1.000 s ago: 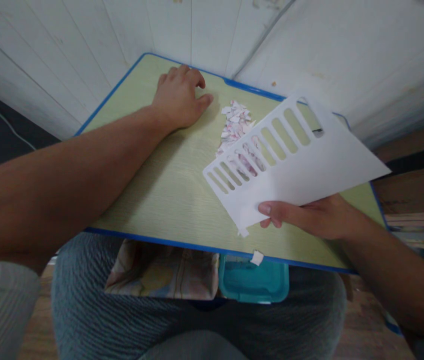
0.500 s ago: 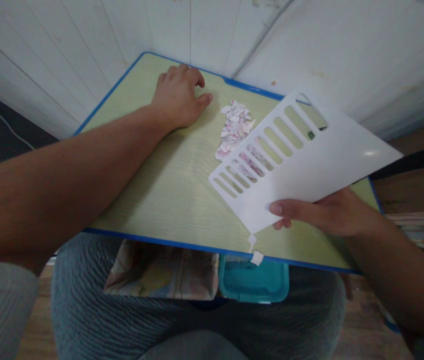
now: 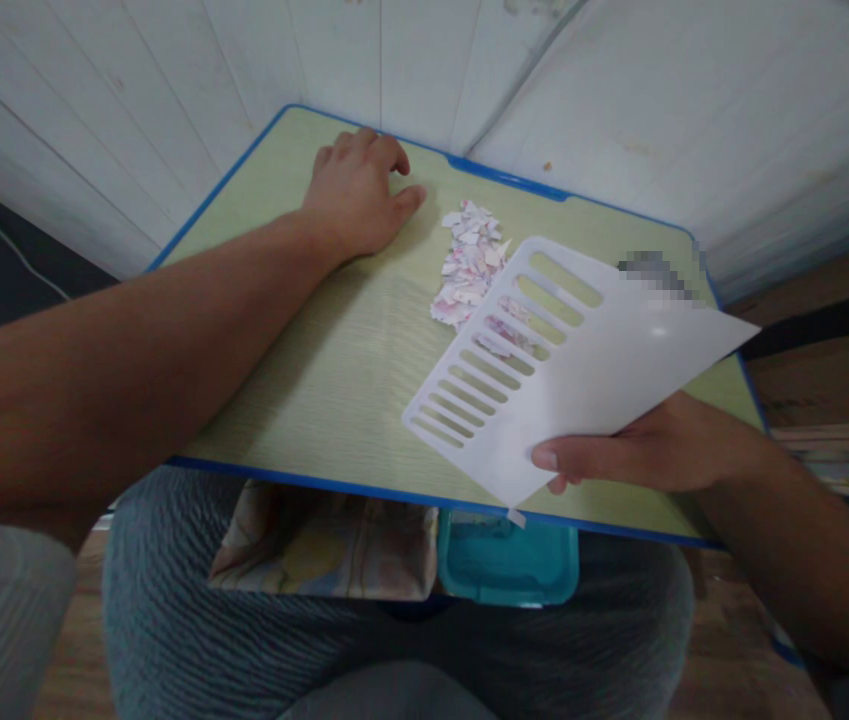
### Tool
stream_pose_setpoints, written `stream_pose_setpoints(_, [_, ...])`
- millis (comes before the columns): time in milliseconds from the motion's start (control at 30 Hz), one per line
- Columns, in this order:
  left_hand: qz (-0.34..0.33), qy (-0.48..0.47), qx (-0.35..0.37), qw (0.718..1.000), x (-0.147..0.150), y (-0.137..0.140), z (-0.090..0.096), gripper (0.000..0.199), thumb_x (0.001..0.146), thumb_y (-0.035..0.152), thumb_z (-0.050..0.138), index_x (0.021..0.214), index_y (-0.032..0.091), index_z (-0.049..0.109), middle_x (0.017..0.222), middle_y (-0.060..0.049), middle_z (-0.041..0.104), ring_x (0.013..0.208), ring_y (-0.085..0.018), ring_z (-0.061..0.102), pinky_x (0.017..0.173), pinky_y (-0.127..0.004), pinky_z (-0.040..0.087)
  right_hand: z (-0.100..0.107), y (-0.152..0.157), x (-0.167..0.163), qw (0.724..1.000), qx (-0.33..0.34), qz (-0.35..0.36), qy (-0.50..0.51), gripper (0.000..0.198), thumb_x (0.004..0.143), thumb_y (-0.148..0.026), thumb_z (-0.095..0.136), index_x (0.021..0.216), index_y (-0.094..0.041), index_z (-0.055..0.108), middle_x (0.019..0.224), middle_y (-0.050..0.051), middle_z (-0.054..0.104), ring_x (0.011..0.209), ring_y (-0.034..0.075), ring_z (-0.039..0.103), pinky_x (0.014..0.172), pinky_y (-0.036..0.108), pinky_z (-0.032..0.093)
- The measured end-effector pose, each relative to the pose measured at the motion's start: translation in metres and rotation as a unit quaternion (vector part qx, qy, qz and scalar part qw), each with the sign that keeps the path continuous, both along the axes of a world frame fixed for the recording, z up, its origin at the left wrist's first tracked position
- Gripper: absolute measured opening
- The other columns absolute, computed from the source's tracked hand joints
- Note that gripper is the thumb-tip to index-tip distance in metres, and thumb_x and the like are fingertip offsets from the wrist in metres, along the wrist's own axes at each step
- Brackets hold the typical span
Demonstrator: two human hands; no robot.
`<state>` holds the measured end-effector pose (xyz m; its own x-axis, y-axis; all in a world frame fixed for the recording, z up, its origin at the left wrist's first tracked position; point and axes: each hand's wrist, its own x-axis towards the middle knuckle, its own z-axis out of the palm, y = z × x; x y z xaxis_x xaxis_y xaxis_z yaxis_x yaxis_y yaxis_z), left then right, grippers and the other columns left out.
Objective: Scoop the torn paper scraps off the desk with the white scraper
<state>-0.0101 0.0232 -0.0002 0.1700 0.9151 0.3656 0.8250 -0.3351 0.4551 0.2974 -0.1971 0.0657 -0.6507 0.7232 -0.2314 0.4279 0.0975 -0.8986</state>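
My right hand (image 3: pixel 619 455) grips a thin white plastic scraper (image 3: pixel 604 380) by its lower edge, thumb on top and fingers underneath. A row of long slots runs along the scraper's left side. It is held tilted over the table (image 3: pixel 334 390), partly overlapping a heap of torn paper scraps (image 3: pixel 469 255), some of which show through the slots. Below the scraper's lower corner, a small paper scrap (image 3: pixel 517 518) is at the table's front edge, above a teal plastic container (image 3: pixel 510 570). My left hand (image 3: pixel 360 190) rests on the table left of the heap, fingers loosely spread, holding nothing.
Beside the container, a patterned fabric piece (image 3: pixel 334 550) shows under the front edge, above my lap. A dark pixelated item (image 3: pixel 656 272) lies at the table's back right. Behind stands a white panelled wall (image 3: pixel 424 70) with a grey cable (image 3: pixel 529 70).
The scraper has swung down and left, its slotted end now lower and nearer the front edge. Scraps near its lower corner have shifted down. My left hand stays put.
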Motion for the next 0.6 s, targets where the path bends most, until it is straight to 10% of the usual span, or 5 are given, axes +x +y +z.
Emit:
stream_pose_setpoints(400, [-0.008,0.001,-0.002,1.000,-0.0022,0.0014,-0.0010,0.035,0.098,0.062,0.065,0.128,0.056,0.081,0.150,0.000,0.075,0.150,-0.039,0.055,0.137,-0.062,0.039,0.0005,0.0020,-0.0012,0.999,-0.028,0.013,0.014,0.016,0.100,-0.027,0.089,0.084,-0.027,0.085,0.076,0.001,0.088,0.066,0.024,0.086,0.060,0.028,0.069])
stream_pose_setpoints(600, [-0.001,0.055,-0.002,0.998,-0.0001,-0.0003,0.0006,0.036,0.114,0.040,0.070,0.145,0.022,0.078,0.162,-0.017,0.070,0.155,-0.040,0.058,0.136,-0.060,0.041,-0.0034,0.0057,-0.0005,0.986,0.082,-0.148,0.014,0.028,0.098,-0.036,0.090,0.073,-0.027,0.080,0.066,0.001,0.082,0.058,0.023,0.079,0.058,0.031,0.068])
